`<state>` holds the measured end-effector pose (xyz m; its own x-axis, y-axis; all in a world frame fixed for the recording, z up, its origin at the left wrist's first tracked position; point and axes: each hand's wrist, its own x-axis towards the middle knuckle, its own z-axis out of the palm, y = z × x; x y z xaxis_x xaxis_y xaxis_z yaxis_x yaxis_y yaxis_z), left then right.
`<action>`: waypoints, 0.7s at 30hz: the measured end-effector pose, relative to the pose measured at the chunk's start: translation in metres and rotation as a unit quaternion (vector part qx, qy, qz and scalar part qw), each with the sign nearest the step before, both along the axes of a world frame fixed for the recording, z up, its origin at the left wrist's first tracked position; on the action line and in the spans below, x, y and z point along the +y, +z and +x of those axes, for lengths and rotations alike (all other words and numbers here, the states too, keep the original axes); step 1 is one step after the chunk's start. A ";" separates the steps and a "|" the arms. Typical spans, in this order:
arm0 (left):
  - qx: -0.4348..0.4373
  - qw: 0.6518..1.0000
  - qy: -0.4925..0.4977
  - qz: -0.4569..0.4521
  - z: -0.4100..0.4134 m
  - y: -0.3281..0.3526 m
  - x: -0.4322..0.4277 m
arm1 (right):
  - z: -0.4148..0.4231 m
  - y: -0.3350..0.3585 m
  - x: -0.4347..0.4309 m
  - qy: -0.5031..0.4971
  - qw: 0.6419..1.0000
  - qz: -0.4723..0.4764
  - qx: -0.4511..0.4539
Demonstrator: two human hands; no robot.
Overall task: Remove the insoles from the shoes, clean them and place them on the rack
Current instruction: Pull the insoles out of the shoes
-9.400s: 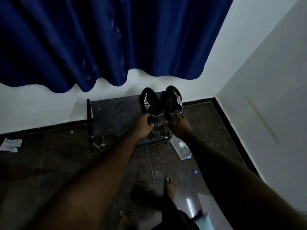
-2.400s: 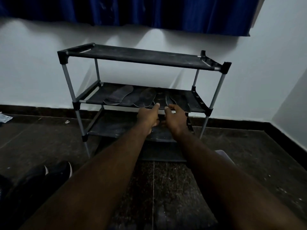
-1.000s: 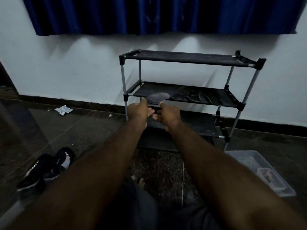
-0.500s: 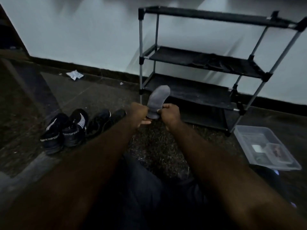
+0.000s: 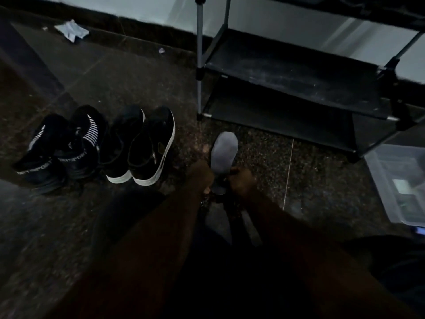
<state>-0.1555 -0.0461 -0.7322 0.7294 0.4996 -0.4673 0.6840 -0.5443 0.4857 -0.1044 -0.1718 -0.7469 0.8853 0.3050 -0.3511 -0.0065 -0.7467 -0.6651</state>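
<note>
The insole (image 5: 224,148) in the fingers (image 5: 236,177) looks matt grey, soft like foam. Beyond them the rack (image 5: 199,54) has dull metal tubes and dusty black shelves — cloth, it seems. Below them the floor (image 5: 264,157) is speckled stone, faintly glossy. Left of them, shoes (image 5: 147,146) with smooth white soles; right, a translucent plastic box (image 5: 395,180).

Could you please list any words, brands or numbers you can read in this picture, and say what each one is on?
"SPORT": heel band of the leftmost striped shoe; the letters before it are too blurred to read.
"SPORT": heel band of the second striped shoe; its leading letters are blurred too.
Clear box: anything printed inside is too blurred to read.
</note>
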 end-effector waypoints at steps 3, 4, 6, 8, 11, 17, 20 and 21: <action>0.008 1.000 -0.005 0.007 0.004 -0.006 0.000 | 0.003 -0.006 0.005 0.007 1.000 -0.027 0.013; 0.011 1.000 -0.015 0.004 0.003 -0.004 0.000 | 0.005 -0.006 0.006 0.021 0.999 -0.032 0.016; 0.004 0.999 -0.008 -0.036 0.004 -0.002 0.001 | 0.004 -0.004 0.006 0.044 0.998 -0.052 0.016; 0.012 0.998 -0.014 -0.063 0.002 0.004 0.001 | 0.000 0.006 0.002 0.071 0.995 -0.075 -0.004; 0.009 0.999 -0.051 0.000 -0.003 0.020 -0.002 | -0.002 0.033 -0.006 0.104 0.991 -0.082 -0.022; -0.151 0.985 -0.082 0.036 0.042 0.122 -0.017 | 0.046 0.150 -0.023 -0.113 0.983 0.062 -0.132; -0.284 0.944 0.005 -0.168 0.079 0.192 -0.036 | 0.077 0.223 -0.032 -0.267 0.907 0.298 -0.130; -0.312 0.925 0.016 -0.214 0.089 0.220 -0.044 | 0.084 0.246 -0.036 -0.291 0.874 0.369 -0.124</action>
